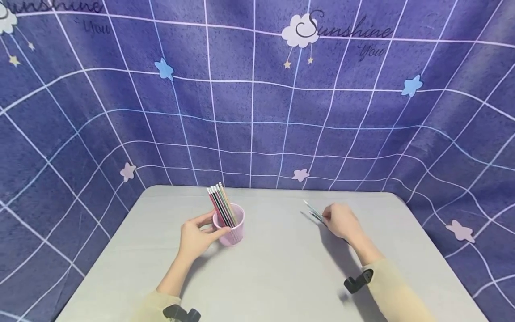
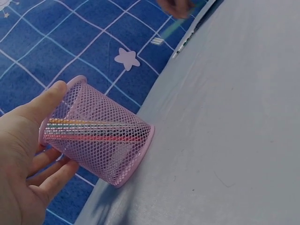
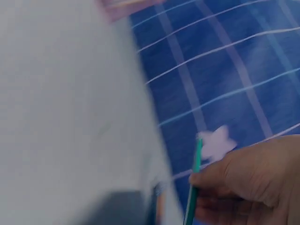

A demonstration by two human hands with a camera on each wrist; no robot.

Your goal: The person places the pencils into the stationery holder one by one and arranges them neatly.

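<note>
A pink mesh pencil cup [image 1: 237,230] stands on the left half of the table, and my left hand [image 1: 196,237] holds it near the rim, thumb on one side and fingers on the other. Several pencils [image 1: 220,203] lean inside it, their ends above the rim; their lower parts show through the mesh in the left wrist view. Over on the right, my right hand [image 1: 341,221] pinches a green pencil [image 3: 195,168] between thumb and fingers, one end sticking out. Beside it, a dark pencil [image 1: 316,217] lies on the table, partly covered by the hand.
The pale grey tabletop [image 1: 273,268] spreads between and in front of the hands. Behind it and at both sides hangs a blue-purple curtain [image 1: 265,103] with grid lines, stars and clouds. A dark wrist camera [image 1: 358,281] is strapped over the right sleeve.
</note>
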